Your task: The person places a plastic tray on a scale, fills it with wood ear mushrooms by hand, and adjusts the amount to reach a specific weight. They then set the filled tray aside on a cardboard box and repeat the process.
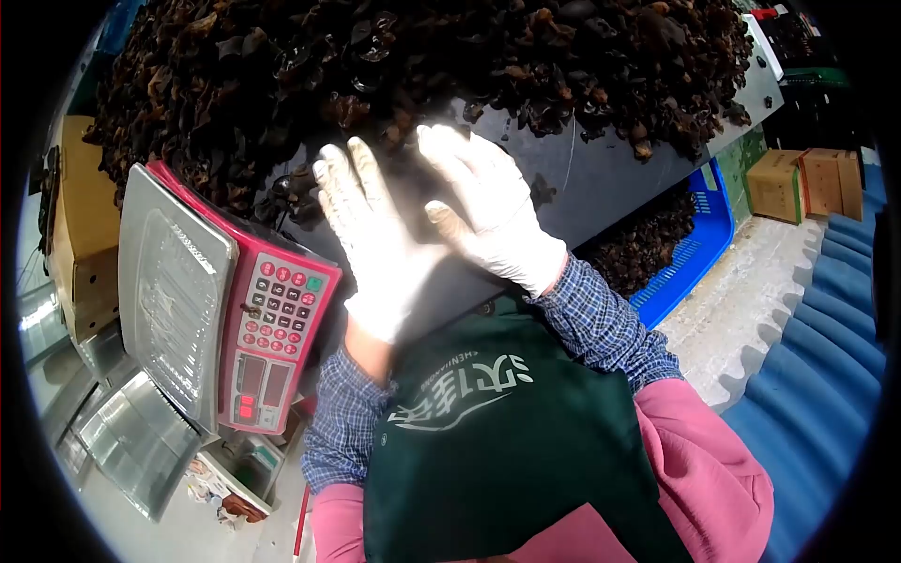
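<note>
My left hand [374, 230], in a white glove, is stretched over the dark tabletop [535, 164] with its fingers apart. Some dark, curled pieces of what looks like wood ear mushroom lie just left of its fingertips. My right hand [493, 202], also in a white glove, is beside it, fingers extended and thumb held out toward the left hand. Both sets of fingertips are at the near edge of a large heap of dried wood ear mushrooms [404, 66]. Neither hand shows anything held. Small loose pieces lie right of my right hand.
A red digital scale [282, 310] with a metal pan stands left of my left hand. Below the table edge at right is a blue basket [718, 216] containing dark pieces. Cardboard boxes [831, 183] sit farther right, near blue corrugated sheeting [817, 357].
</note>
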`<state>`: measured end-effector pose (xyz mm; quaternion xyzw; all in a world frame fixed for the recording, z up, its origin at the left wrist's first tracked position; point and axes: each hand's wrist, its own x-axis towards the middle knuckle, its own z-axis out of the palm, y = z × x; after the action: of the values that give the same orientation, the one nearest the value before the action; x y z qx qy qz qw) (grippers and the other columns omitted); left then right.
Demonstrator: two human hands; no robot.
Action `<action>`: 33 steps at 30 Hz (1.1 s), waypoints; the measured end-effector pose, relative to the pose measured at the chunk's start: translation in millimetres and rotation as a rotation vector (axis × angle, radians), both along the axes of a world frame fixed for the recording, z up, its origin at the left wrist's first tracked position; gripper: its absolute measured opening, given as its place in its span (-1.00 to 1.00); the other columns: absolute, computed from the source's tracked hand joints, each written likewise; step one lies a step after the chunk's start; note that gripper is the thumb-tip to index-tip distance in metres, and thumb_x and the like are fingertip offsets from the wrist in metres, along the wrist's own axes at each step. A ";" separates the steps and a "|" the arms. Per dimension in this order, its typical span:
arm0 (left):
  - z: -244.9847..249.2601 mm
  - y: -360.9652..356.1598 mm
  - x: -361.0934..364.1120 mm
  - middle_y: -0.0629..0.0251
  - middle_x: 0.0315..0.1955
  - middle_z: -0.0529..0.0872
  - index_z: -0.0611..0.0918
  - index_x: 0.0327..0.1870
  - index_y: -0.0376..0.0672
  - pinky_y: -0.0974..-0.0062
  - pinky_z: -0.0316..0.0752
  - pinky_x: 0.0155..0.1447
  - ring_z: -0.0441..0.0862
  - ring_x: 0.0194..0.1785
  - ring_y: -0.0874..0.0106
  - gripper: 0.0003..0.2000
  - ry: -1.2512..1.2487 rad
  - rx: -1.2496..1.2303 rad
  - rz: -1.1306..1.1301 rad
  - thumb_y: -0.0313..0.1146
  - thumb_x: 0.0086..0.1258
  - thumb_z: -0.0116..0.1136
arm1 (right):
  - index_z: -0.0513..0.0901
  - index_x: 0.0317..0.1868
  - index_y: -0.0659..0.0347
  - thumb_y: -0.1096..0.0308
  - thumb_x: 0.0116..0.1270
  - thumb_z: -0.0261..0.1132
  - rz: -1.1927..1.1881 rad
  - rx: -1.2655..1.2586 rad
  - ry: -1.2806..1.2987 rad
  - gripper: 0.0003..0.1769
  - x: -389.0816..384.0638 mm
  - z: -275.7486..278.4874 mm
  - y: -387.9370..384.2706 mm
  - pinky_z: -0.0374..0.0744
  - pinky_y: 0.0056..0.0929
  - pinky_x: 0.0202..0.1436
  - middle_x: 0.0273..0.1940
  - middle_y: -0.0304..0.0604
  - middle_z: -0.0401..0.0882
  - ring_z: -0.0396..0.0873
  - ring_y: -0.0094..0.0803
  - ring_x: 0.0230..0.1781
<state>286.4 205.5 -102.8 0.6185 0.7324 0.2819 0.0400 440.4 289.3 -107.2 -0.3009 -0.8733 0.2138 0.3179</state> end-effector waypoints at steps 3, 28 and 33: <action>2.5 7.3 -3.8 -0.21 0.67 0.06 -0.01 0.71 -0.31 -0.07 -0.05 0.73 -0.01 0.71 -0.19 0.42 0.027 -0.080 -0.068 0.03 -0.16 0.73 | 0.42 0.61 -0.05 -0.14 0.47 0.28 -0.230 0.091 -0.122 -0.22 0.1 6.1 5.3 0.24 0.16 0.58 0.58 0.16 0.30 0.34 0.15 0.52; 10.7 -9.4 4.1 0.02 0.25 0.62 0.44 0.49 -0.33 0.40 0.71 0.13 0.74 0.17 0.17 -0.17 -0.328 0.314 -0.146 -0.49 0.14 0.62 | 0.72 0.24 0.29 0.49 0.37 0.50 -0.003 -0.308 0.517 -0.57 -26.8 29.6 -15.3 0.72 -0.41 0.09 0.07 -0.04 0.75 0.75 -0.27 0.04; 89.2 -15.1 -38.0 -0.01 0.19 0.64 0.46 0.48 -0.38 0.33 0.65 0.24 0.72 0.18 0.12 -0.19 -0.198 0.539 -0.078 -0.49 0.16 0.61 | 0.67 0.24 0.38 0.42 0.45 0.46 0.290 -0.129 0.555 -0.59 -77.8 99.1 1.7 0.70 -0.31 0.26 0.17 0.05 0.73 0.74 -0.23 0.13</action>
<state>248.4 190.3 -13.6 0.6041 0.5992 0.5235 -0.0438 362.6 291.1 -8.1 -0.1232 -0.7716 0.3858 0.4904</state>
